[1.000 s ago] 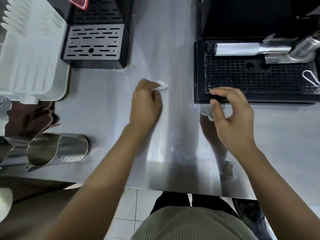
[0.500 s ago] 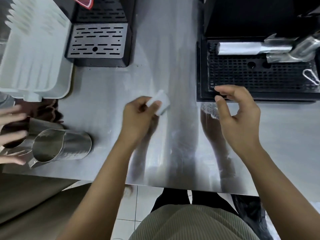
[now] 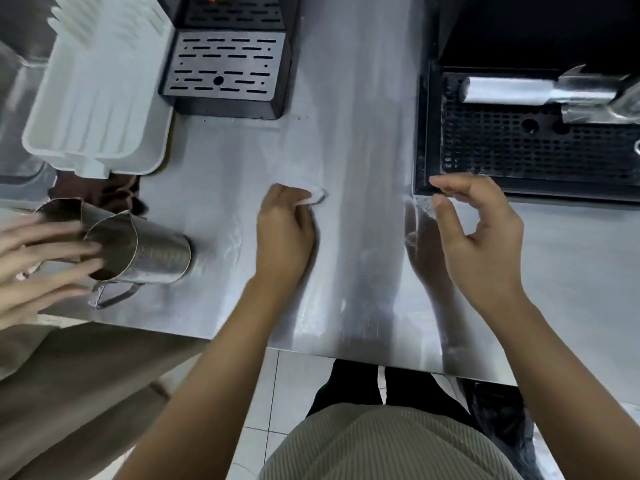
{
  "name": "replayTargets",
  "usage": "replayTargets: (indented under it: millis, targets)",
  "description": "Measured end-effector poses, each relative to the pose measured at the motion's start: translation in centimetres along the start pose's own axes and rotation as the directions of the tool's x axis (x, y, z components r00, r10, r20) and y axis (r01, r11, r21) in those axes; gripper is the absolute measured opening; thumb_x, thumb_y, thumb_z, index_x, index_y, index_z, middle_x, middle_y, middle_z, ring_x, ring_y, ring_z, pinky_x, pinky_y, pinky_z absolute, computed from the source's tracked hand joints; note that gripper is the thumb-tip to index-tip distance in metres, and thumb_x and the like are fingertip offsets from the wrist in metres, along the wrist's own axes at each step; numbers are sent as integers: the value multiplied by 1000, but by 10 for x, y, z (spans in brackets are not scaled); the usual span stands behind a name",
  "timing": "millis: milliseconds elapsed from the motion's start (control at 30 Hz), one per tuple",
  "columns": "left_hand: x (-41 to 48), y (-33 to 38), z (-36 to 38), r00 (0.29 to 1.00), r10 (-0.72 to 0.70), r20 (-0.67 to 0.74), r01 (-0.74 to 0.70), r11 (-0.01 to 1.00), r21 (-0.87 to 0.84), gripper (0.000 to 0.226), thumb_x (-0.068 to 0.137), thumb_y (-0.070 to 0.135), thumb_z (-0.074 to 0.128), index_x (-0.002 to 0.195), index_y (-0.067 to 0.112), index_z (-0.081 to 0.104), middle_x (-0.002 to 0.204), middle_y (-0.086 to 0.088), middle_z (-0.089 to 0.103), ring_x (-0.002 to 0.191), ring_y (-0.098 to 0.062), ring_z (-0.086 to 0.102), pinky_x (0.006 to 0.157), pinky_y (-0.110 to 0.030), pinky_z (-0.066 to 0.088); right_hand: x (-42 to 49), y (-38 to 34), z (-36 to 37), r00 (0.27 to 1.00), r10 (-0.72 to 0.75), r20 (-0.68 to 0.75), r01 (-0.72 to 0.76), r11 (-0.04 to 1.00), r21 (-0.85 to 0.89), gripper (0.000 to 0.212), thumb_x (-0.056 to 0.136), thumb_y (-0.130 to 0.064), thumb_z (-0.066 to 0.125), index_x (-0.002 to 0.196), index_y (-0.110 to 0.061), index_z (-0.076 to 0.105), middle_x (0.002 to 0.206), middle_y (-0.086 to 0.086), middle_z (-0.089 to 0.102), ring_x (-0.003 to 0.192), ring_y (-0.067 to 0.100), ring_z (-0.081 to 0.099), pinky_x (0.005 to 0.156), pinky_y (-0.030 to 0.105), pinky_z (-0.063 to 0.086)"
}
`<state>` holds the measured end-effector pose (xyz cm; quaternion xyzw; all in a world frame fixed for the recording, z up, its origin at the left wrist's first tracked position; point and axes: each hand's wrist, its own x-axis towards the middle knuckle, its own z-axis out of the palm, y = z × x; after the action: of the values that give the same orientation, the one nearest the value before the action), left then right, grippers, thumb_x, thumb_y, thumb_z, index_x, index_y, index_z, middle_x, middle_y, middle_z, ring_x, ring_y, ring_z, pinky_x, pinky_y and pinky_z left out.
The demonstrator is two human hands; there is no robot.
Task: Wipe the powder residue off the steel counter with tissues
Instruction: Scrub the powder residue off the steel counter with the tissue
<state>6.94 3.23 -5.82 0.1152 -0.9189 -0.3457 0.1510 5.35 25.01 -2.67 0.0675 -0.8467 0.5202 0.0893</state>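
My left hand (image 3: 285,230) grips a small white tissue (image 3: 316,197) and presses it on the steel counter (image 3: 360,161) near the middle. Only the tissue's tip shows past my fingers. Faint white powder streaks (image 3: 232,244) lie on the steel left of that hand, and a patch of residue (image 3: 420,206) sits by the corner of the black drip tray. My right hand (image 3: 479,237) hovers above the counter with loosely curled fingers and holds nothing, its fingertips near the tray's front edge.
Black drip tray (image 3: 519,157) with a steel portafilter (image 3: 540,91) at right. A smaller machine's tray (image 3: 225,69) stands at the back. White dish rack (image 3: 97,98) at left. Another person's hands (image 3: 38,258) reach for steel pitchers (image 3: 145,254) lying at left.
My left hand has swept the tissue back and forth across the counter's middle. Another person's hands have come in at left onto the pitchers. My right hand has barely moved.
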Motion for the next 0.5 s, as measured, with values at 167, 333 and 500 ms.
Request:
replayTargets:
  millis: [167, 333, 500]
  targets:
    - [-53, 49, 28, 957, 49, 286, -10, 991, -135, 25, 85, -1, 50, 98, 8, 69, 98, -9, 62, 92, -22, 60, 84, -24, 45, 3, 1, 0, 1000, 11, -6, -11, 1000, 6, 24, 94, 0, 58, 108, -18, 65, 104, -13, 61, 103, 10, 60, 96, 28, 47]
    - [-48, 58, 23, 949, -13, 315, 107, 954, -282, 15, 86, 4, 62, 94, 12, 73, 89, -3, 64, 78, -11, 60, 73, -9, 42, 5, 2, -4, 1000, 10, -15, -10, 1000, -18, 21, 94, -1, 57, 109, -14, 66, 105, -6, 62, 101, 14, 61, 94, 25, 47]
    - [26, -10, -14, 978, -199, -60, 202, 979, 37, 20, 87, 4, 52, 93, 6, 71, 92, -8, 64, 75, 4, 45, 71, 4, 30, 5, 9, -13, 998, 25, -58, -26, 1000, -18, 22, 95, -3, 56, 108, -19, 63, 107, -1, 63, 103, 17, 62, 96, 31, 49]
